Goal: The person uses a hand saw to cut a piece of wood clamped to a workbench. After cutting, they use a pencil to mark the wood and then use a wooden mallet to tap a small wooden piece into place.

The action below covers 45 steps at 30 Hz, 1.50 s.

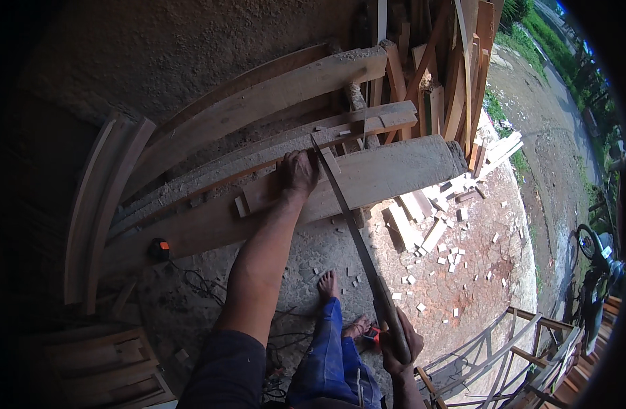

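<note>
A long handsaw with a dark, narrow metal blade and a brown handle (359, 235) slants across a broad, pale wooden plank (408, 163) at the middle of the scene, its tip pointing far and slightly left. The person's right hand (412, 341), near and right of centre, closes around the handle, fingers wrapped, forearm rising from the lower edge. The left arm stretches forward from a dark sleeve, and the left hand (301, 172), its fingers bent, presses down on a short, reddish-brown wooden piece (258, 196) atop the plank, just left of the blade. The left forearm hides part of the plank's near edge.

Beyond the plank, close past the saw's tip, lie narrow, dusty wooden boards (388, 119). A black-and-orange tape measure (160, 249) sits to the left. Far right, tall brown timber lengths (456, 88) stand in a cluster; below them, pale wooden offcuts (432, 235) litter the sunlit ground. Dark cables (202, 286) tangle on the floor left of the person's bare feet (328, 285), and a slatted wooden frame (541, 354) occupies the near right.
</note>
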Each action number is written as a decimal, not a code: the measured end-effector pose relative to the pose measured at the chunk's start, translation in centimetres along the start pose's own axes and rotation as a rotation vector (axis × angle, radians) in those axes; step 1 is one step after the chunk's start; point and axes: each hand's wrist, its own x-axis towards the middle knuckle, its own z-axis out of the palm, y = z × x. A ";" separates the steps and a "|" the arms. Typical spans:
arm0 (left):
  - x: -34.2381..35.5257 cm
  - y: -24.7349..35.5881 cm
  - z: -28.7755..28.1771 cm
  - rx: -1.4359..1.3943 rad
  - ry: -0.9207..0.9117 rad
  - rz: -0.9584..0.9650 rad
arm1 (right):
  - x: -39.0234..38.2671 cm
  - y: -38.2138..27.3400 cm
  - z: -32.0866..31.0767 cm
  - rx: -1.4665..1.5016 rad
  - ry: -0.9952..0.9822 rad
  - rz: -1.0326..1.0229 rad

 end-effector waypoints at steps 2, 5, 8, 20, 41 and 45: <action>-0.3 -1.0 0.3 0.052 -0.045 0.103 | 6.5 -0.7 2.5 0.055 -0.073 0.171; -0.5 1.0 -0.6 0.079 -0.046 0.067 | 11.0 -0.9 5.6 0.101 -0.053 0.056; -0.3 0.0 -0.6 0.136 -0.031 0.092 | 11.6 -0.2 6.5 0.146 -0.049 0.048; -0.9 0.4 -0.8 0.062 -0.056 0.026 | 9.2 -0.1 5.7 0.107 -0.059 0.046; -1.6 -1.2 0.9 -0.005 0.107 0.002 | -3.2 1.0 -1.2 -0.055 -0.044 -0.041; -1.4 -0.4 0.3 -0.041 0.131 0.094 | -1.3 2.4 0.5 -0.131 -0.008 -0.161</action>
